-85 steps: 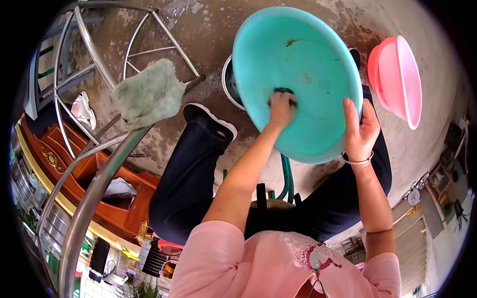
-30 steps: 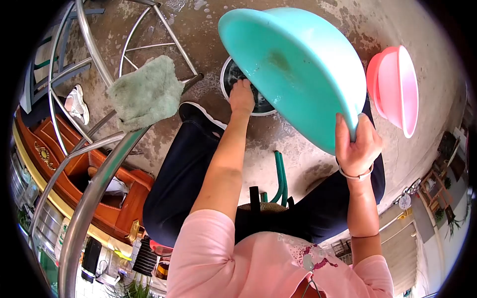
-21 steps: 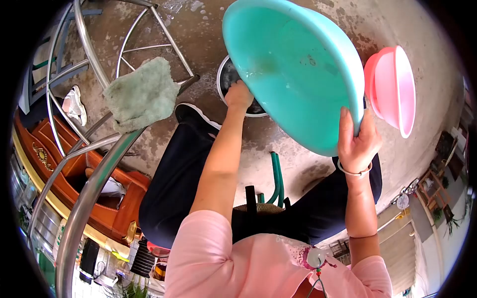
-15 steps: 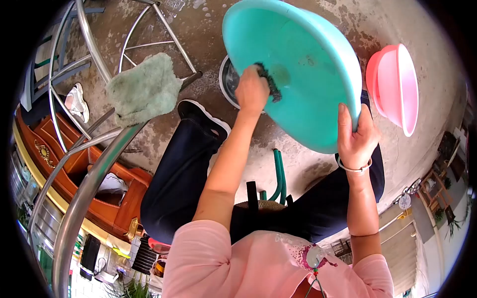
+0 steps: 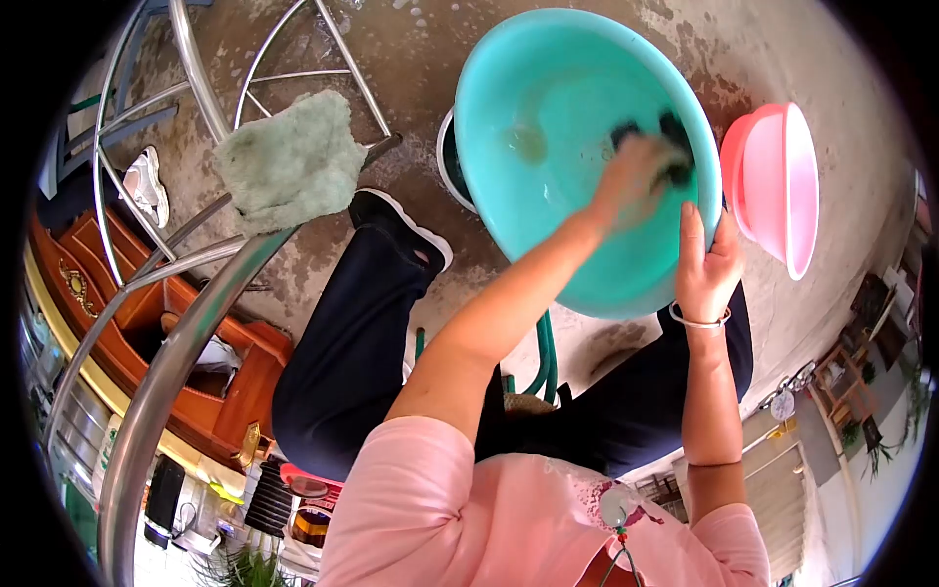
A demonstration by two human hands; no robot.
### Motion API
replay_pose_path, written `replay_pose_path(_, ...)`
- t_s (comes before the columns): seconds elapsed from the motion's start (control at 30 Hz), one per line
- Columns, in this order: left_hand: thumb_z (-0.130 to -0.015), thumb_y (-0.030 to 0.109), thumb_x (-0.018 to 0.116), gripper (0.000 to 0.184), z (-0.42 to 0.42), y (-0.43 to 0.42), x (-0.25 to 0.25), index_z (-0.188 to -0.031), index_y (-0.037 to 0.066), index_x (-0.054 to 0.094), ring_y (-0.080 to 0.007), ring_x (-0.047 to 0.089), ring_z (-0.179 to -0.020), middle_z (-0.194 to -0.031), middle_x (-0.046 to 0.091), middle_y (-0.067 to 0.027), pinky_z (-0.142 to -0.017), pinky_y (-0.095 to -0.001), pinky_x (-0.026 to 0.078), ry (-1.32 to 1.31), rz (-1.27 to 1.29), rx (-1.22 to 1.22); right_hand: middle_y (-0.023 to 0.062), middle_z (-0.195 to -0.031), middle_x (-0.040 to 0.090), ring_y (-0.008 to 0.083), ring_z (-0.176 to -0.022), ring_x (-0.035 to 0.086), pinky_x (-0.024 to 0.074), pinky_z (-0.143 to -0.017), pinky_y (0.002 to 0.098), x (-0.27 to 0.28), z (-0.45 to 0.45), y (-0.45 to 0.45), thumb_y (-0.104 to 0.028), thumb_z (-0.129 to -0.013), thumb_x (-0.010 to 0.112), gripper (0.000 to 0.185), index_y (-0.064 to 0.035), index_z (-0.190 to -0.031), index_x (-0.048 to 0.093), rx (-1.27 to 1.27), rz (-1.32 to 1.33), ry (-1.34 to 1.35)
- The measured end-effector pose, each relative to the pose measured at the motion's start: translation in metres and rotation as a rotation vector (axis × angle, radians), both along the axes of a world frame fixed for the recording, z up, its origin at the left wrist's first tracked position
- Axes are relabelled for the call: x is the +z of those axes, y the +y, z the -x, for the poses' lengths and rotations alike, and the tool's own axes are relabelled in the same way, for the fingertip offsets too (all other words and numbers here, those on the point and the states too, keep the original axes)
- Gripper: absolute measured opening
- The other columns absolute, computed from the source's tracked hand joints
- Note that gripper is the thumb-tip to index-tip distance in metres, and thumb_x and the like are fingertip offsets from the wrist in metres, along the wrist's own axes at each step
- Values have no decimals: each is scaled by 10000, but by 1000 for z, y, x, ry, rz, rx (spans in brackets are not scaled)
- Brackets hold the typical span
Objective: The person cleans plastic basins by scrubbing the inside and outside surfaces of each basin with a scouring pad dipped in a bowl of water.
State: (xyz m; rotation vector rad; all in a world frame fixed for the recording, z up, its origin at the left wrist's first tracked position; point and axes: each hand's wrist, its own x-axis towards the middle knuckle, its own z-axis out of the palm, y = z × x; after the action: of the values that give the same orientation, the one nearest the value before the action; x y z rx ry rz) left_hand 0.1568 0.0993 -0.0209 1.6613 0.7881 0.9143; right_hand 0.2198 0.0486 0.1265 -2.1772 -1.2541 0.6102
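Observation:
A large turquoise plastic basin (image 5: 577,88) is held tilted over the floor, its inside facing me. With thumb and fingers, my right hand (image 5: 706,264) grips the rim at the lower right. My left hand (image 5: 636,181), smeared by motion, is inside the basin near its right wall. It presses a dark scouring pad (image 5: 675,147) against the plastic; the pad is blurred and partly covered by the fingers. A brownish stain (image 5: 526,144) marks the basin's inside. Behind the basin's left edge, a round vessel with a pale rim (image 5: 448,166) is mostly hidden.
Stacked pink basins (image 5: 797,191) stand to the right. At left, a greyish-green cloth (image 5: 289,161) hangs over a metal frame (image 5: 186,323) of steel tubes. Wooden furniture (image 5: 225,391) lies beyond it. The concrete floor (image 5: 411,98) has wet patches.
My left hand has swept right across the basin with the scouring pad. The basin has turned so more of its inside faces me. My right hand keeps its grip on the rim.

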Motion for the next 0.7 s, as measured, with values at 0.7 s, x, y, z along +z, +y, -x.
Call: replay_pose_path(0.7, -651, -104, 565, 396, 26, -51, -53, -997, 90, 588, -367, 500, -1079, -1086, 539, -152, -938, -441, 420, 250, 231, 229, 44, -652, 559, 74, -620, 499, 435, -577, 256, 2, 5, 2, -193, -930, 620, 200, 3, -892, 611, -48, 4, 74)
